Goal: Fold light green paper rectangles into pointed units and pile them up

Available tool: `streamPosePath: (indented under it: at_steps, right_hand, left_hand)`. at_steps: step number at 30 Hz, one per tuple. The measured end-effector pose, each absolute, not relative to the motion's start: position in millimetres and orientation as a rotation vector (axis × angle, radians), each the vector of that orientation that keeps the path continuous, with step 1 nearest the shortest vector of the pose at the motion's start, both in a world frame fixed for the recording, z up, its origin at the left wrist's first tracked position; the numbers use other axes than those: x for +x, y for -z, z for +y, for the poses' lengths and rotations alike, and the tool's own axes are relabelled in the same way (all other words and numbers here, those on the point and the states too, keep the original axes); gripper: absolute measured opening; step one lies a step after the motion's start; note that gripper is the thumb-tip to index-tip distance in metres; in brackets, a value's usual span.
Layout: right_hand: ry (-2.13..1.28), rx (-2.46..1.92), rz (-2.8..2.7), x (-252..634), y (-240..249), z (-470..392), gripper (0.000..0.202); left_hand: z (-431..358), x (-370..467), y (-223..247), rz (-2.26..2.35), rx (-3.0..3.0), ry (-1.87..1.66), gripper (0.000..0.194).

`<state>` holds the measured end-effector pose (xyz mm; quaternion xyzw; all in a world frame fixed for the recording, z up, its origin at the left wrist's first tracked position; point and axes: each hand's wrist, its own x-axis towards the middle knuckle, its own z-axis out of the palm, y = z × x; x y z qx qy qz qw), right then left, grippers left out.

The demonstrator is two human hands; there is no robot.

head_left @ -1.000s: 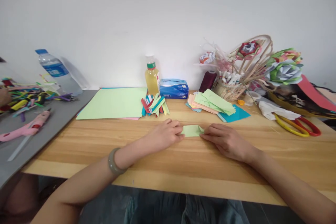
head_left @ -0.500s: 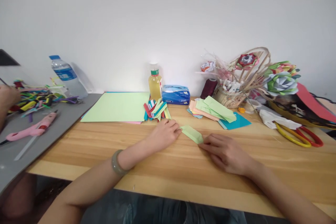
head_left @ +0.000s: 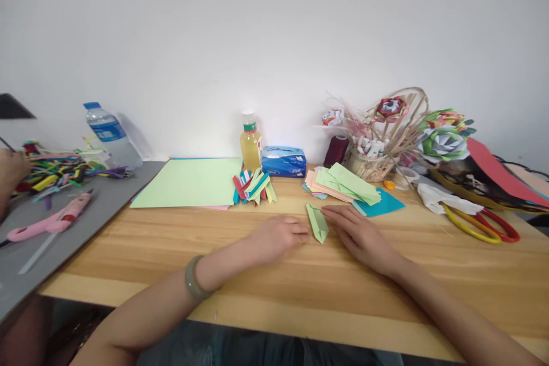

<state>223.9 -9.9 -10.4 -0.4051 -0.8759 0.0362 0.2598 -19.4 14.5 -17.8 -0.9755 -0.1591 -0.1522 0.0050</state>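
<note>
A small folded green paper (head_left: 317, 223) lies on the wooden table between my two hands, its long side running away from me, with a pointed near end. My left hand (head_left: 281, 237) rests just left of the paper, fingers bent and close together; whether anything is in them is hidden. At the paper's right edge, my right hand (head_left: 358, 231) has its fingers stretched out, the fingertips by the upper part of the paper. A greenish bangle (head_left: 196, 278) circles my left wrist.
Behind are green sheets (head_left: 189, 183), folded strips (head_left: 254, 186), a yellow drink bottle (head_left: 250, 146), a tissue pack (head_left: 283, 162) and paper pieces (head_left: 347, 183). Scissors (head_left: 476, 223) lie right. A glue gun (head_left: 54, 220) and another person's hand (head_left: 12, 171) are left.
The green paper has turned from slanting sideways to pointing away from me. My left hand has come nearer and lower, off the paper's corner; my right hand has moved up along its right side.
</note>
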Motion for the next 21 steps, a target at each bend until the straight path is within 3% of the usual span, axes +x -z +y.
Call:
streamPosePath:
  at_steps: [4,14,17,21]
  right_hand:
    - [-0.087,-1.153,-2.392,224,19,1,0.049]
    - [0.067,-1.259,-2.441,209,3,-17,0.022]
    - [0.055,-1.2,-2.39,214,5,-17,0.023]
    - [-0.015,-1.099,-2.412,220,12,-10,0.041]
  left_hand:
    - [17,-21,21,-0.588,-2.988,0.544,0.023]
    - [2,-11,10,-0.572,-2.98,0.539,0.029]
    - [8,-16,13,-0.616,-3.032,0.627,0.03]
    - [21,-26,17,-0.573,-3.109,0.733,0.026]
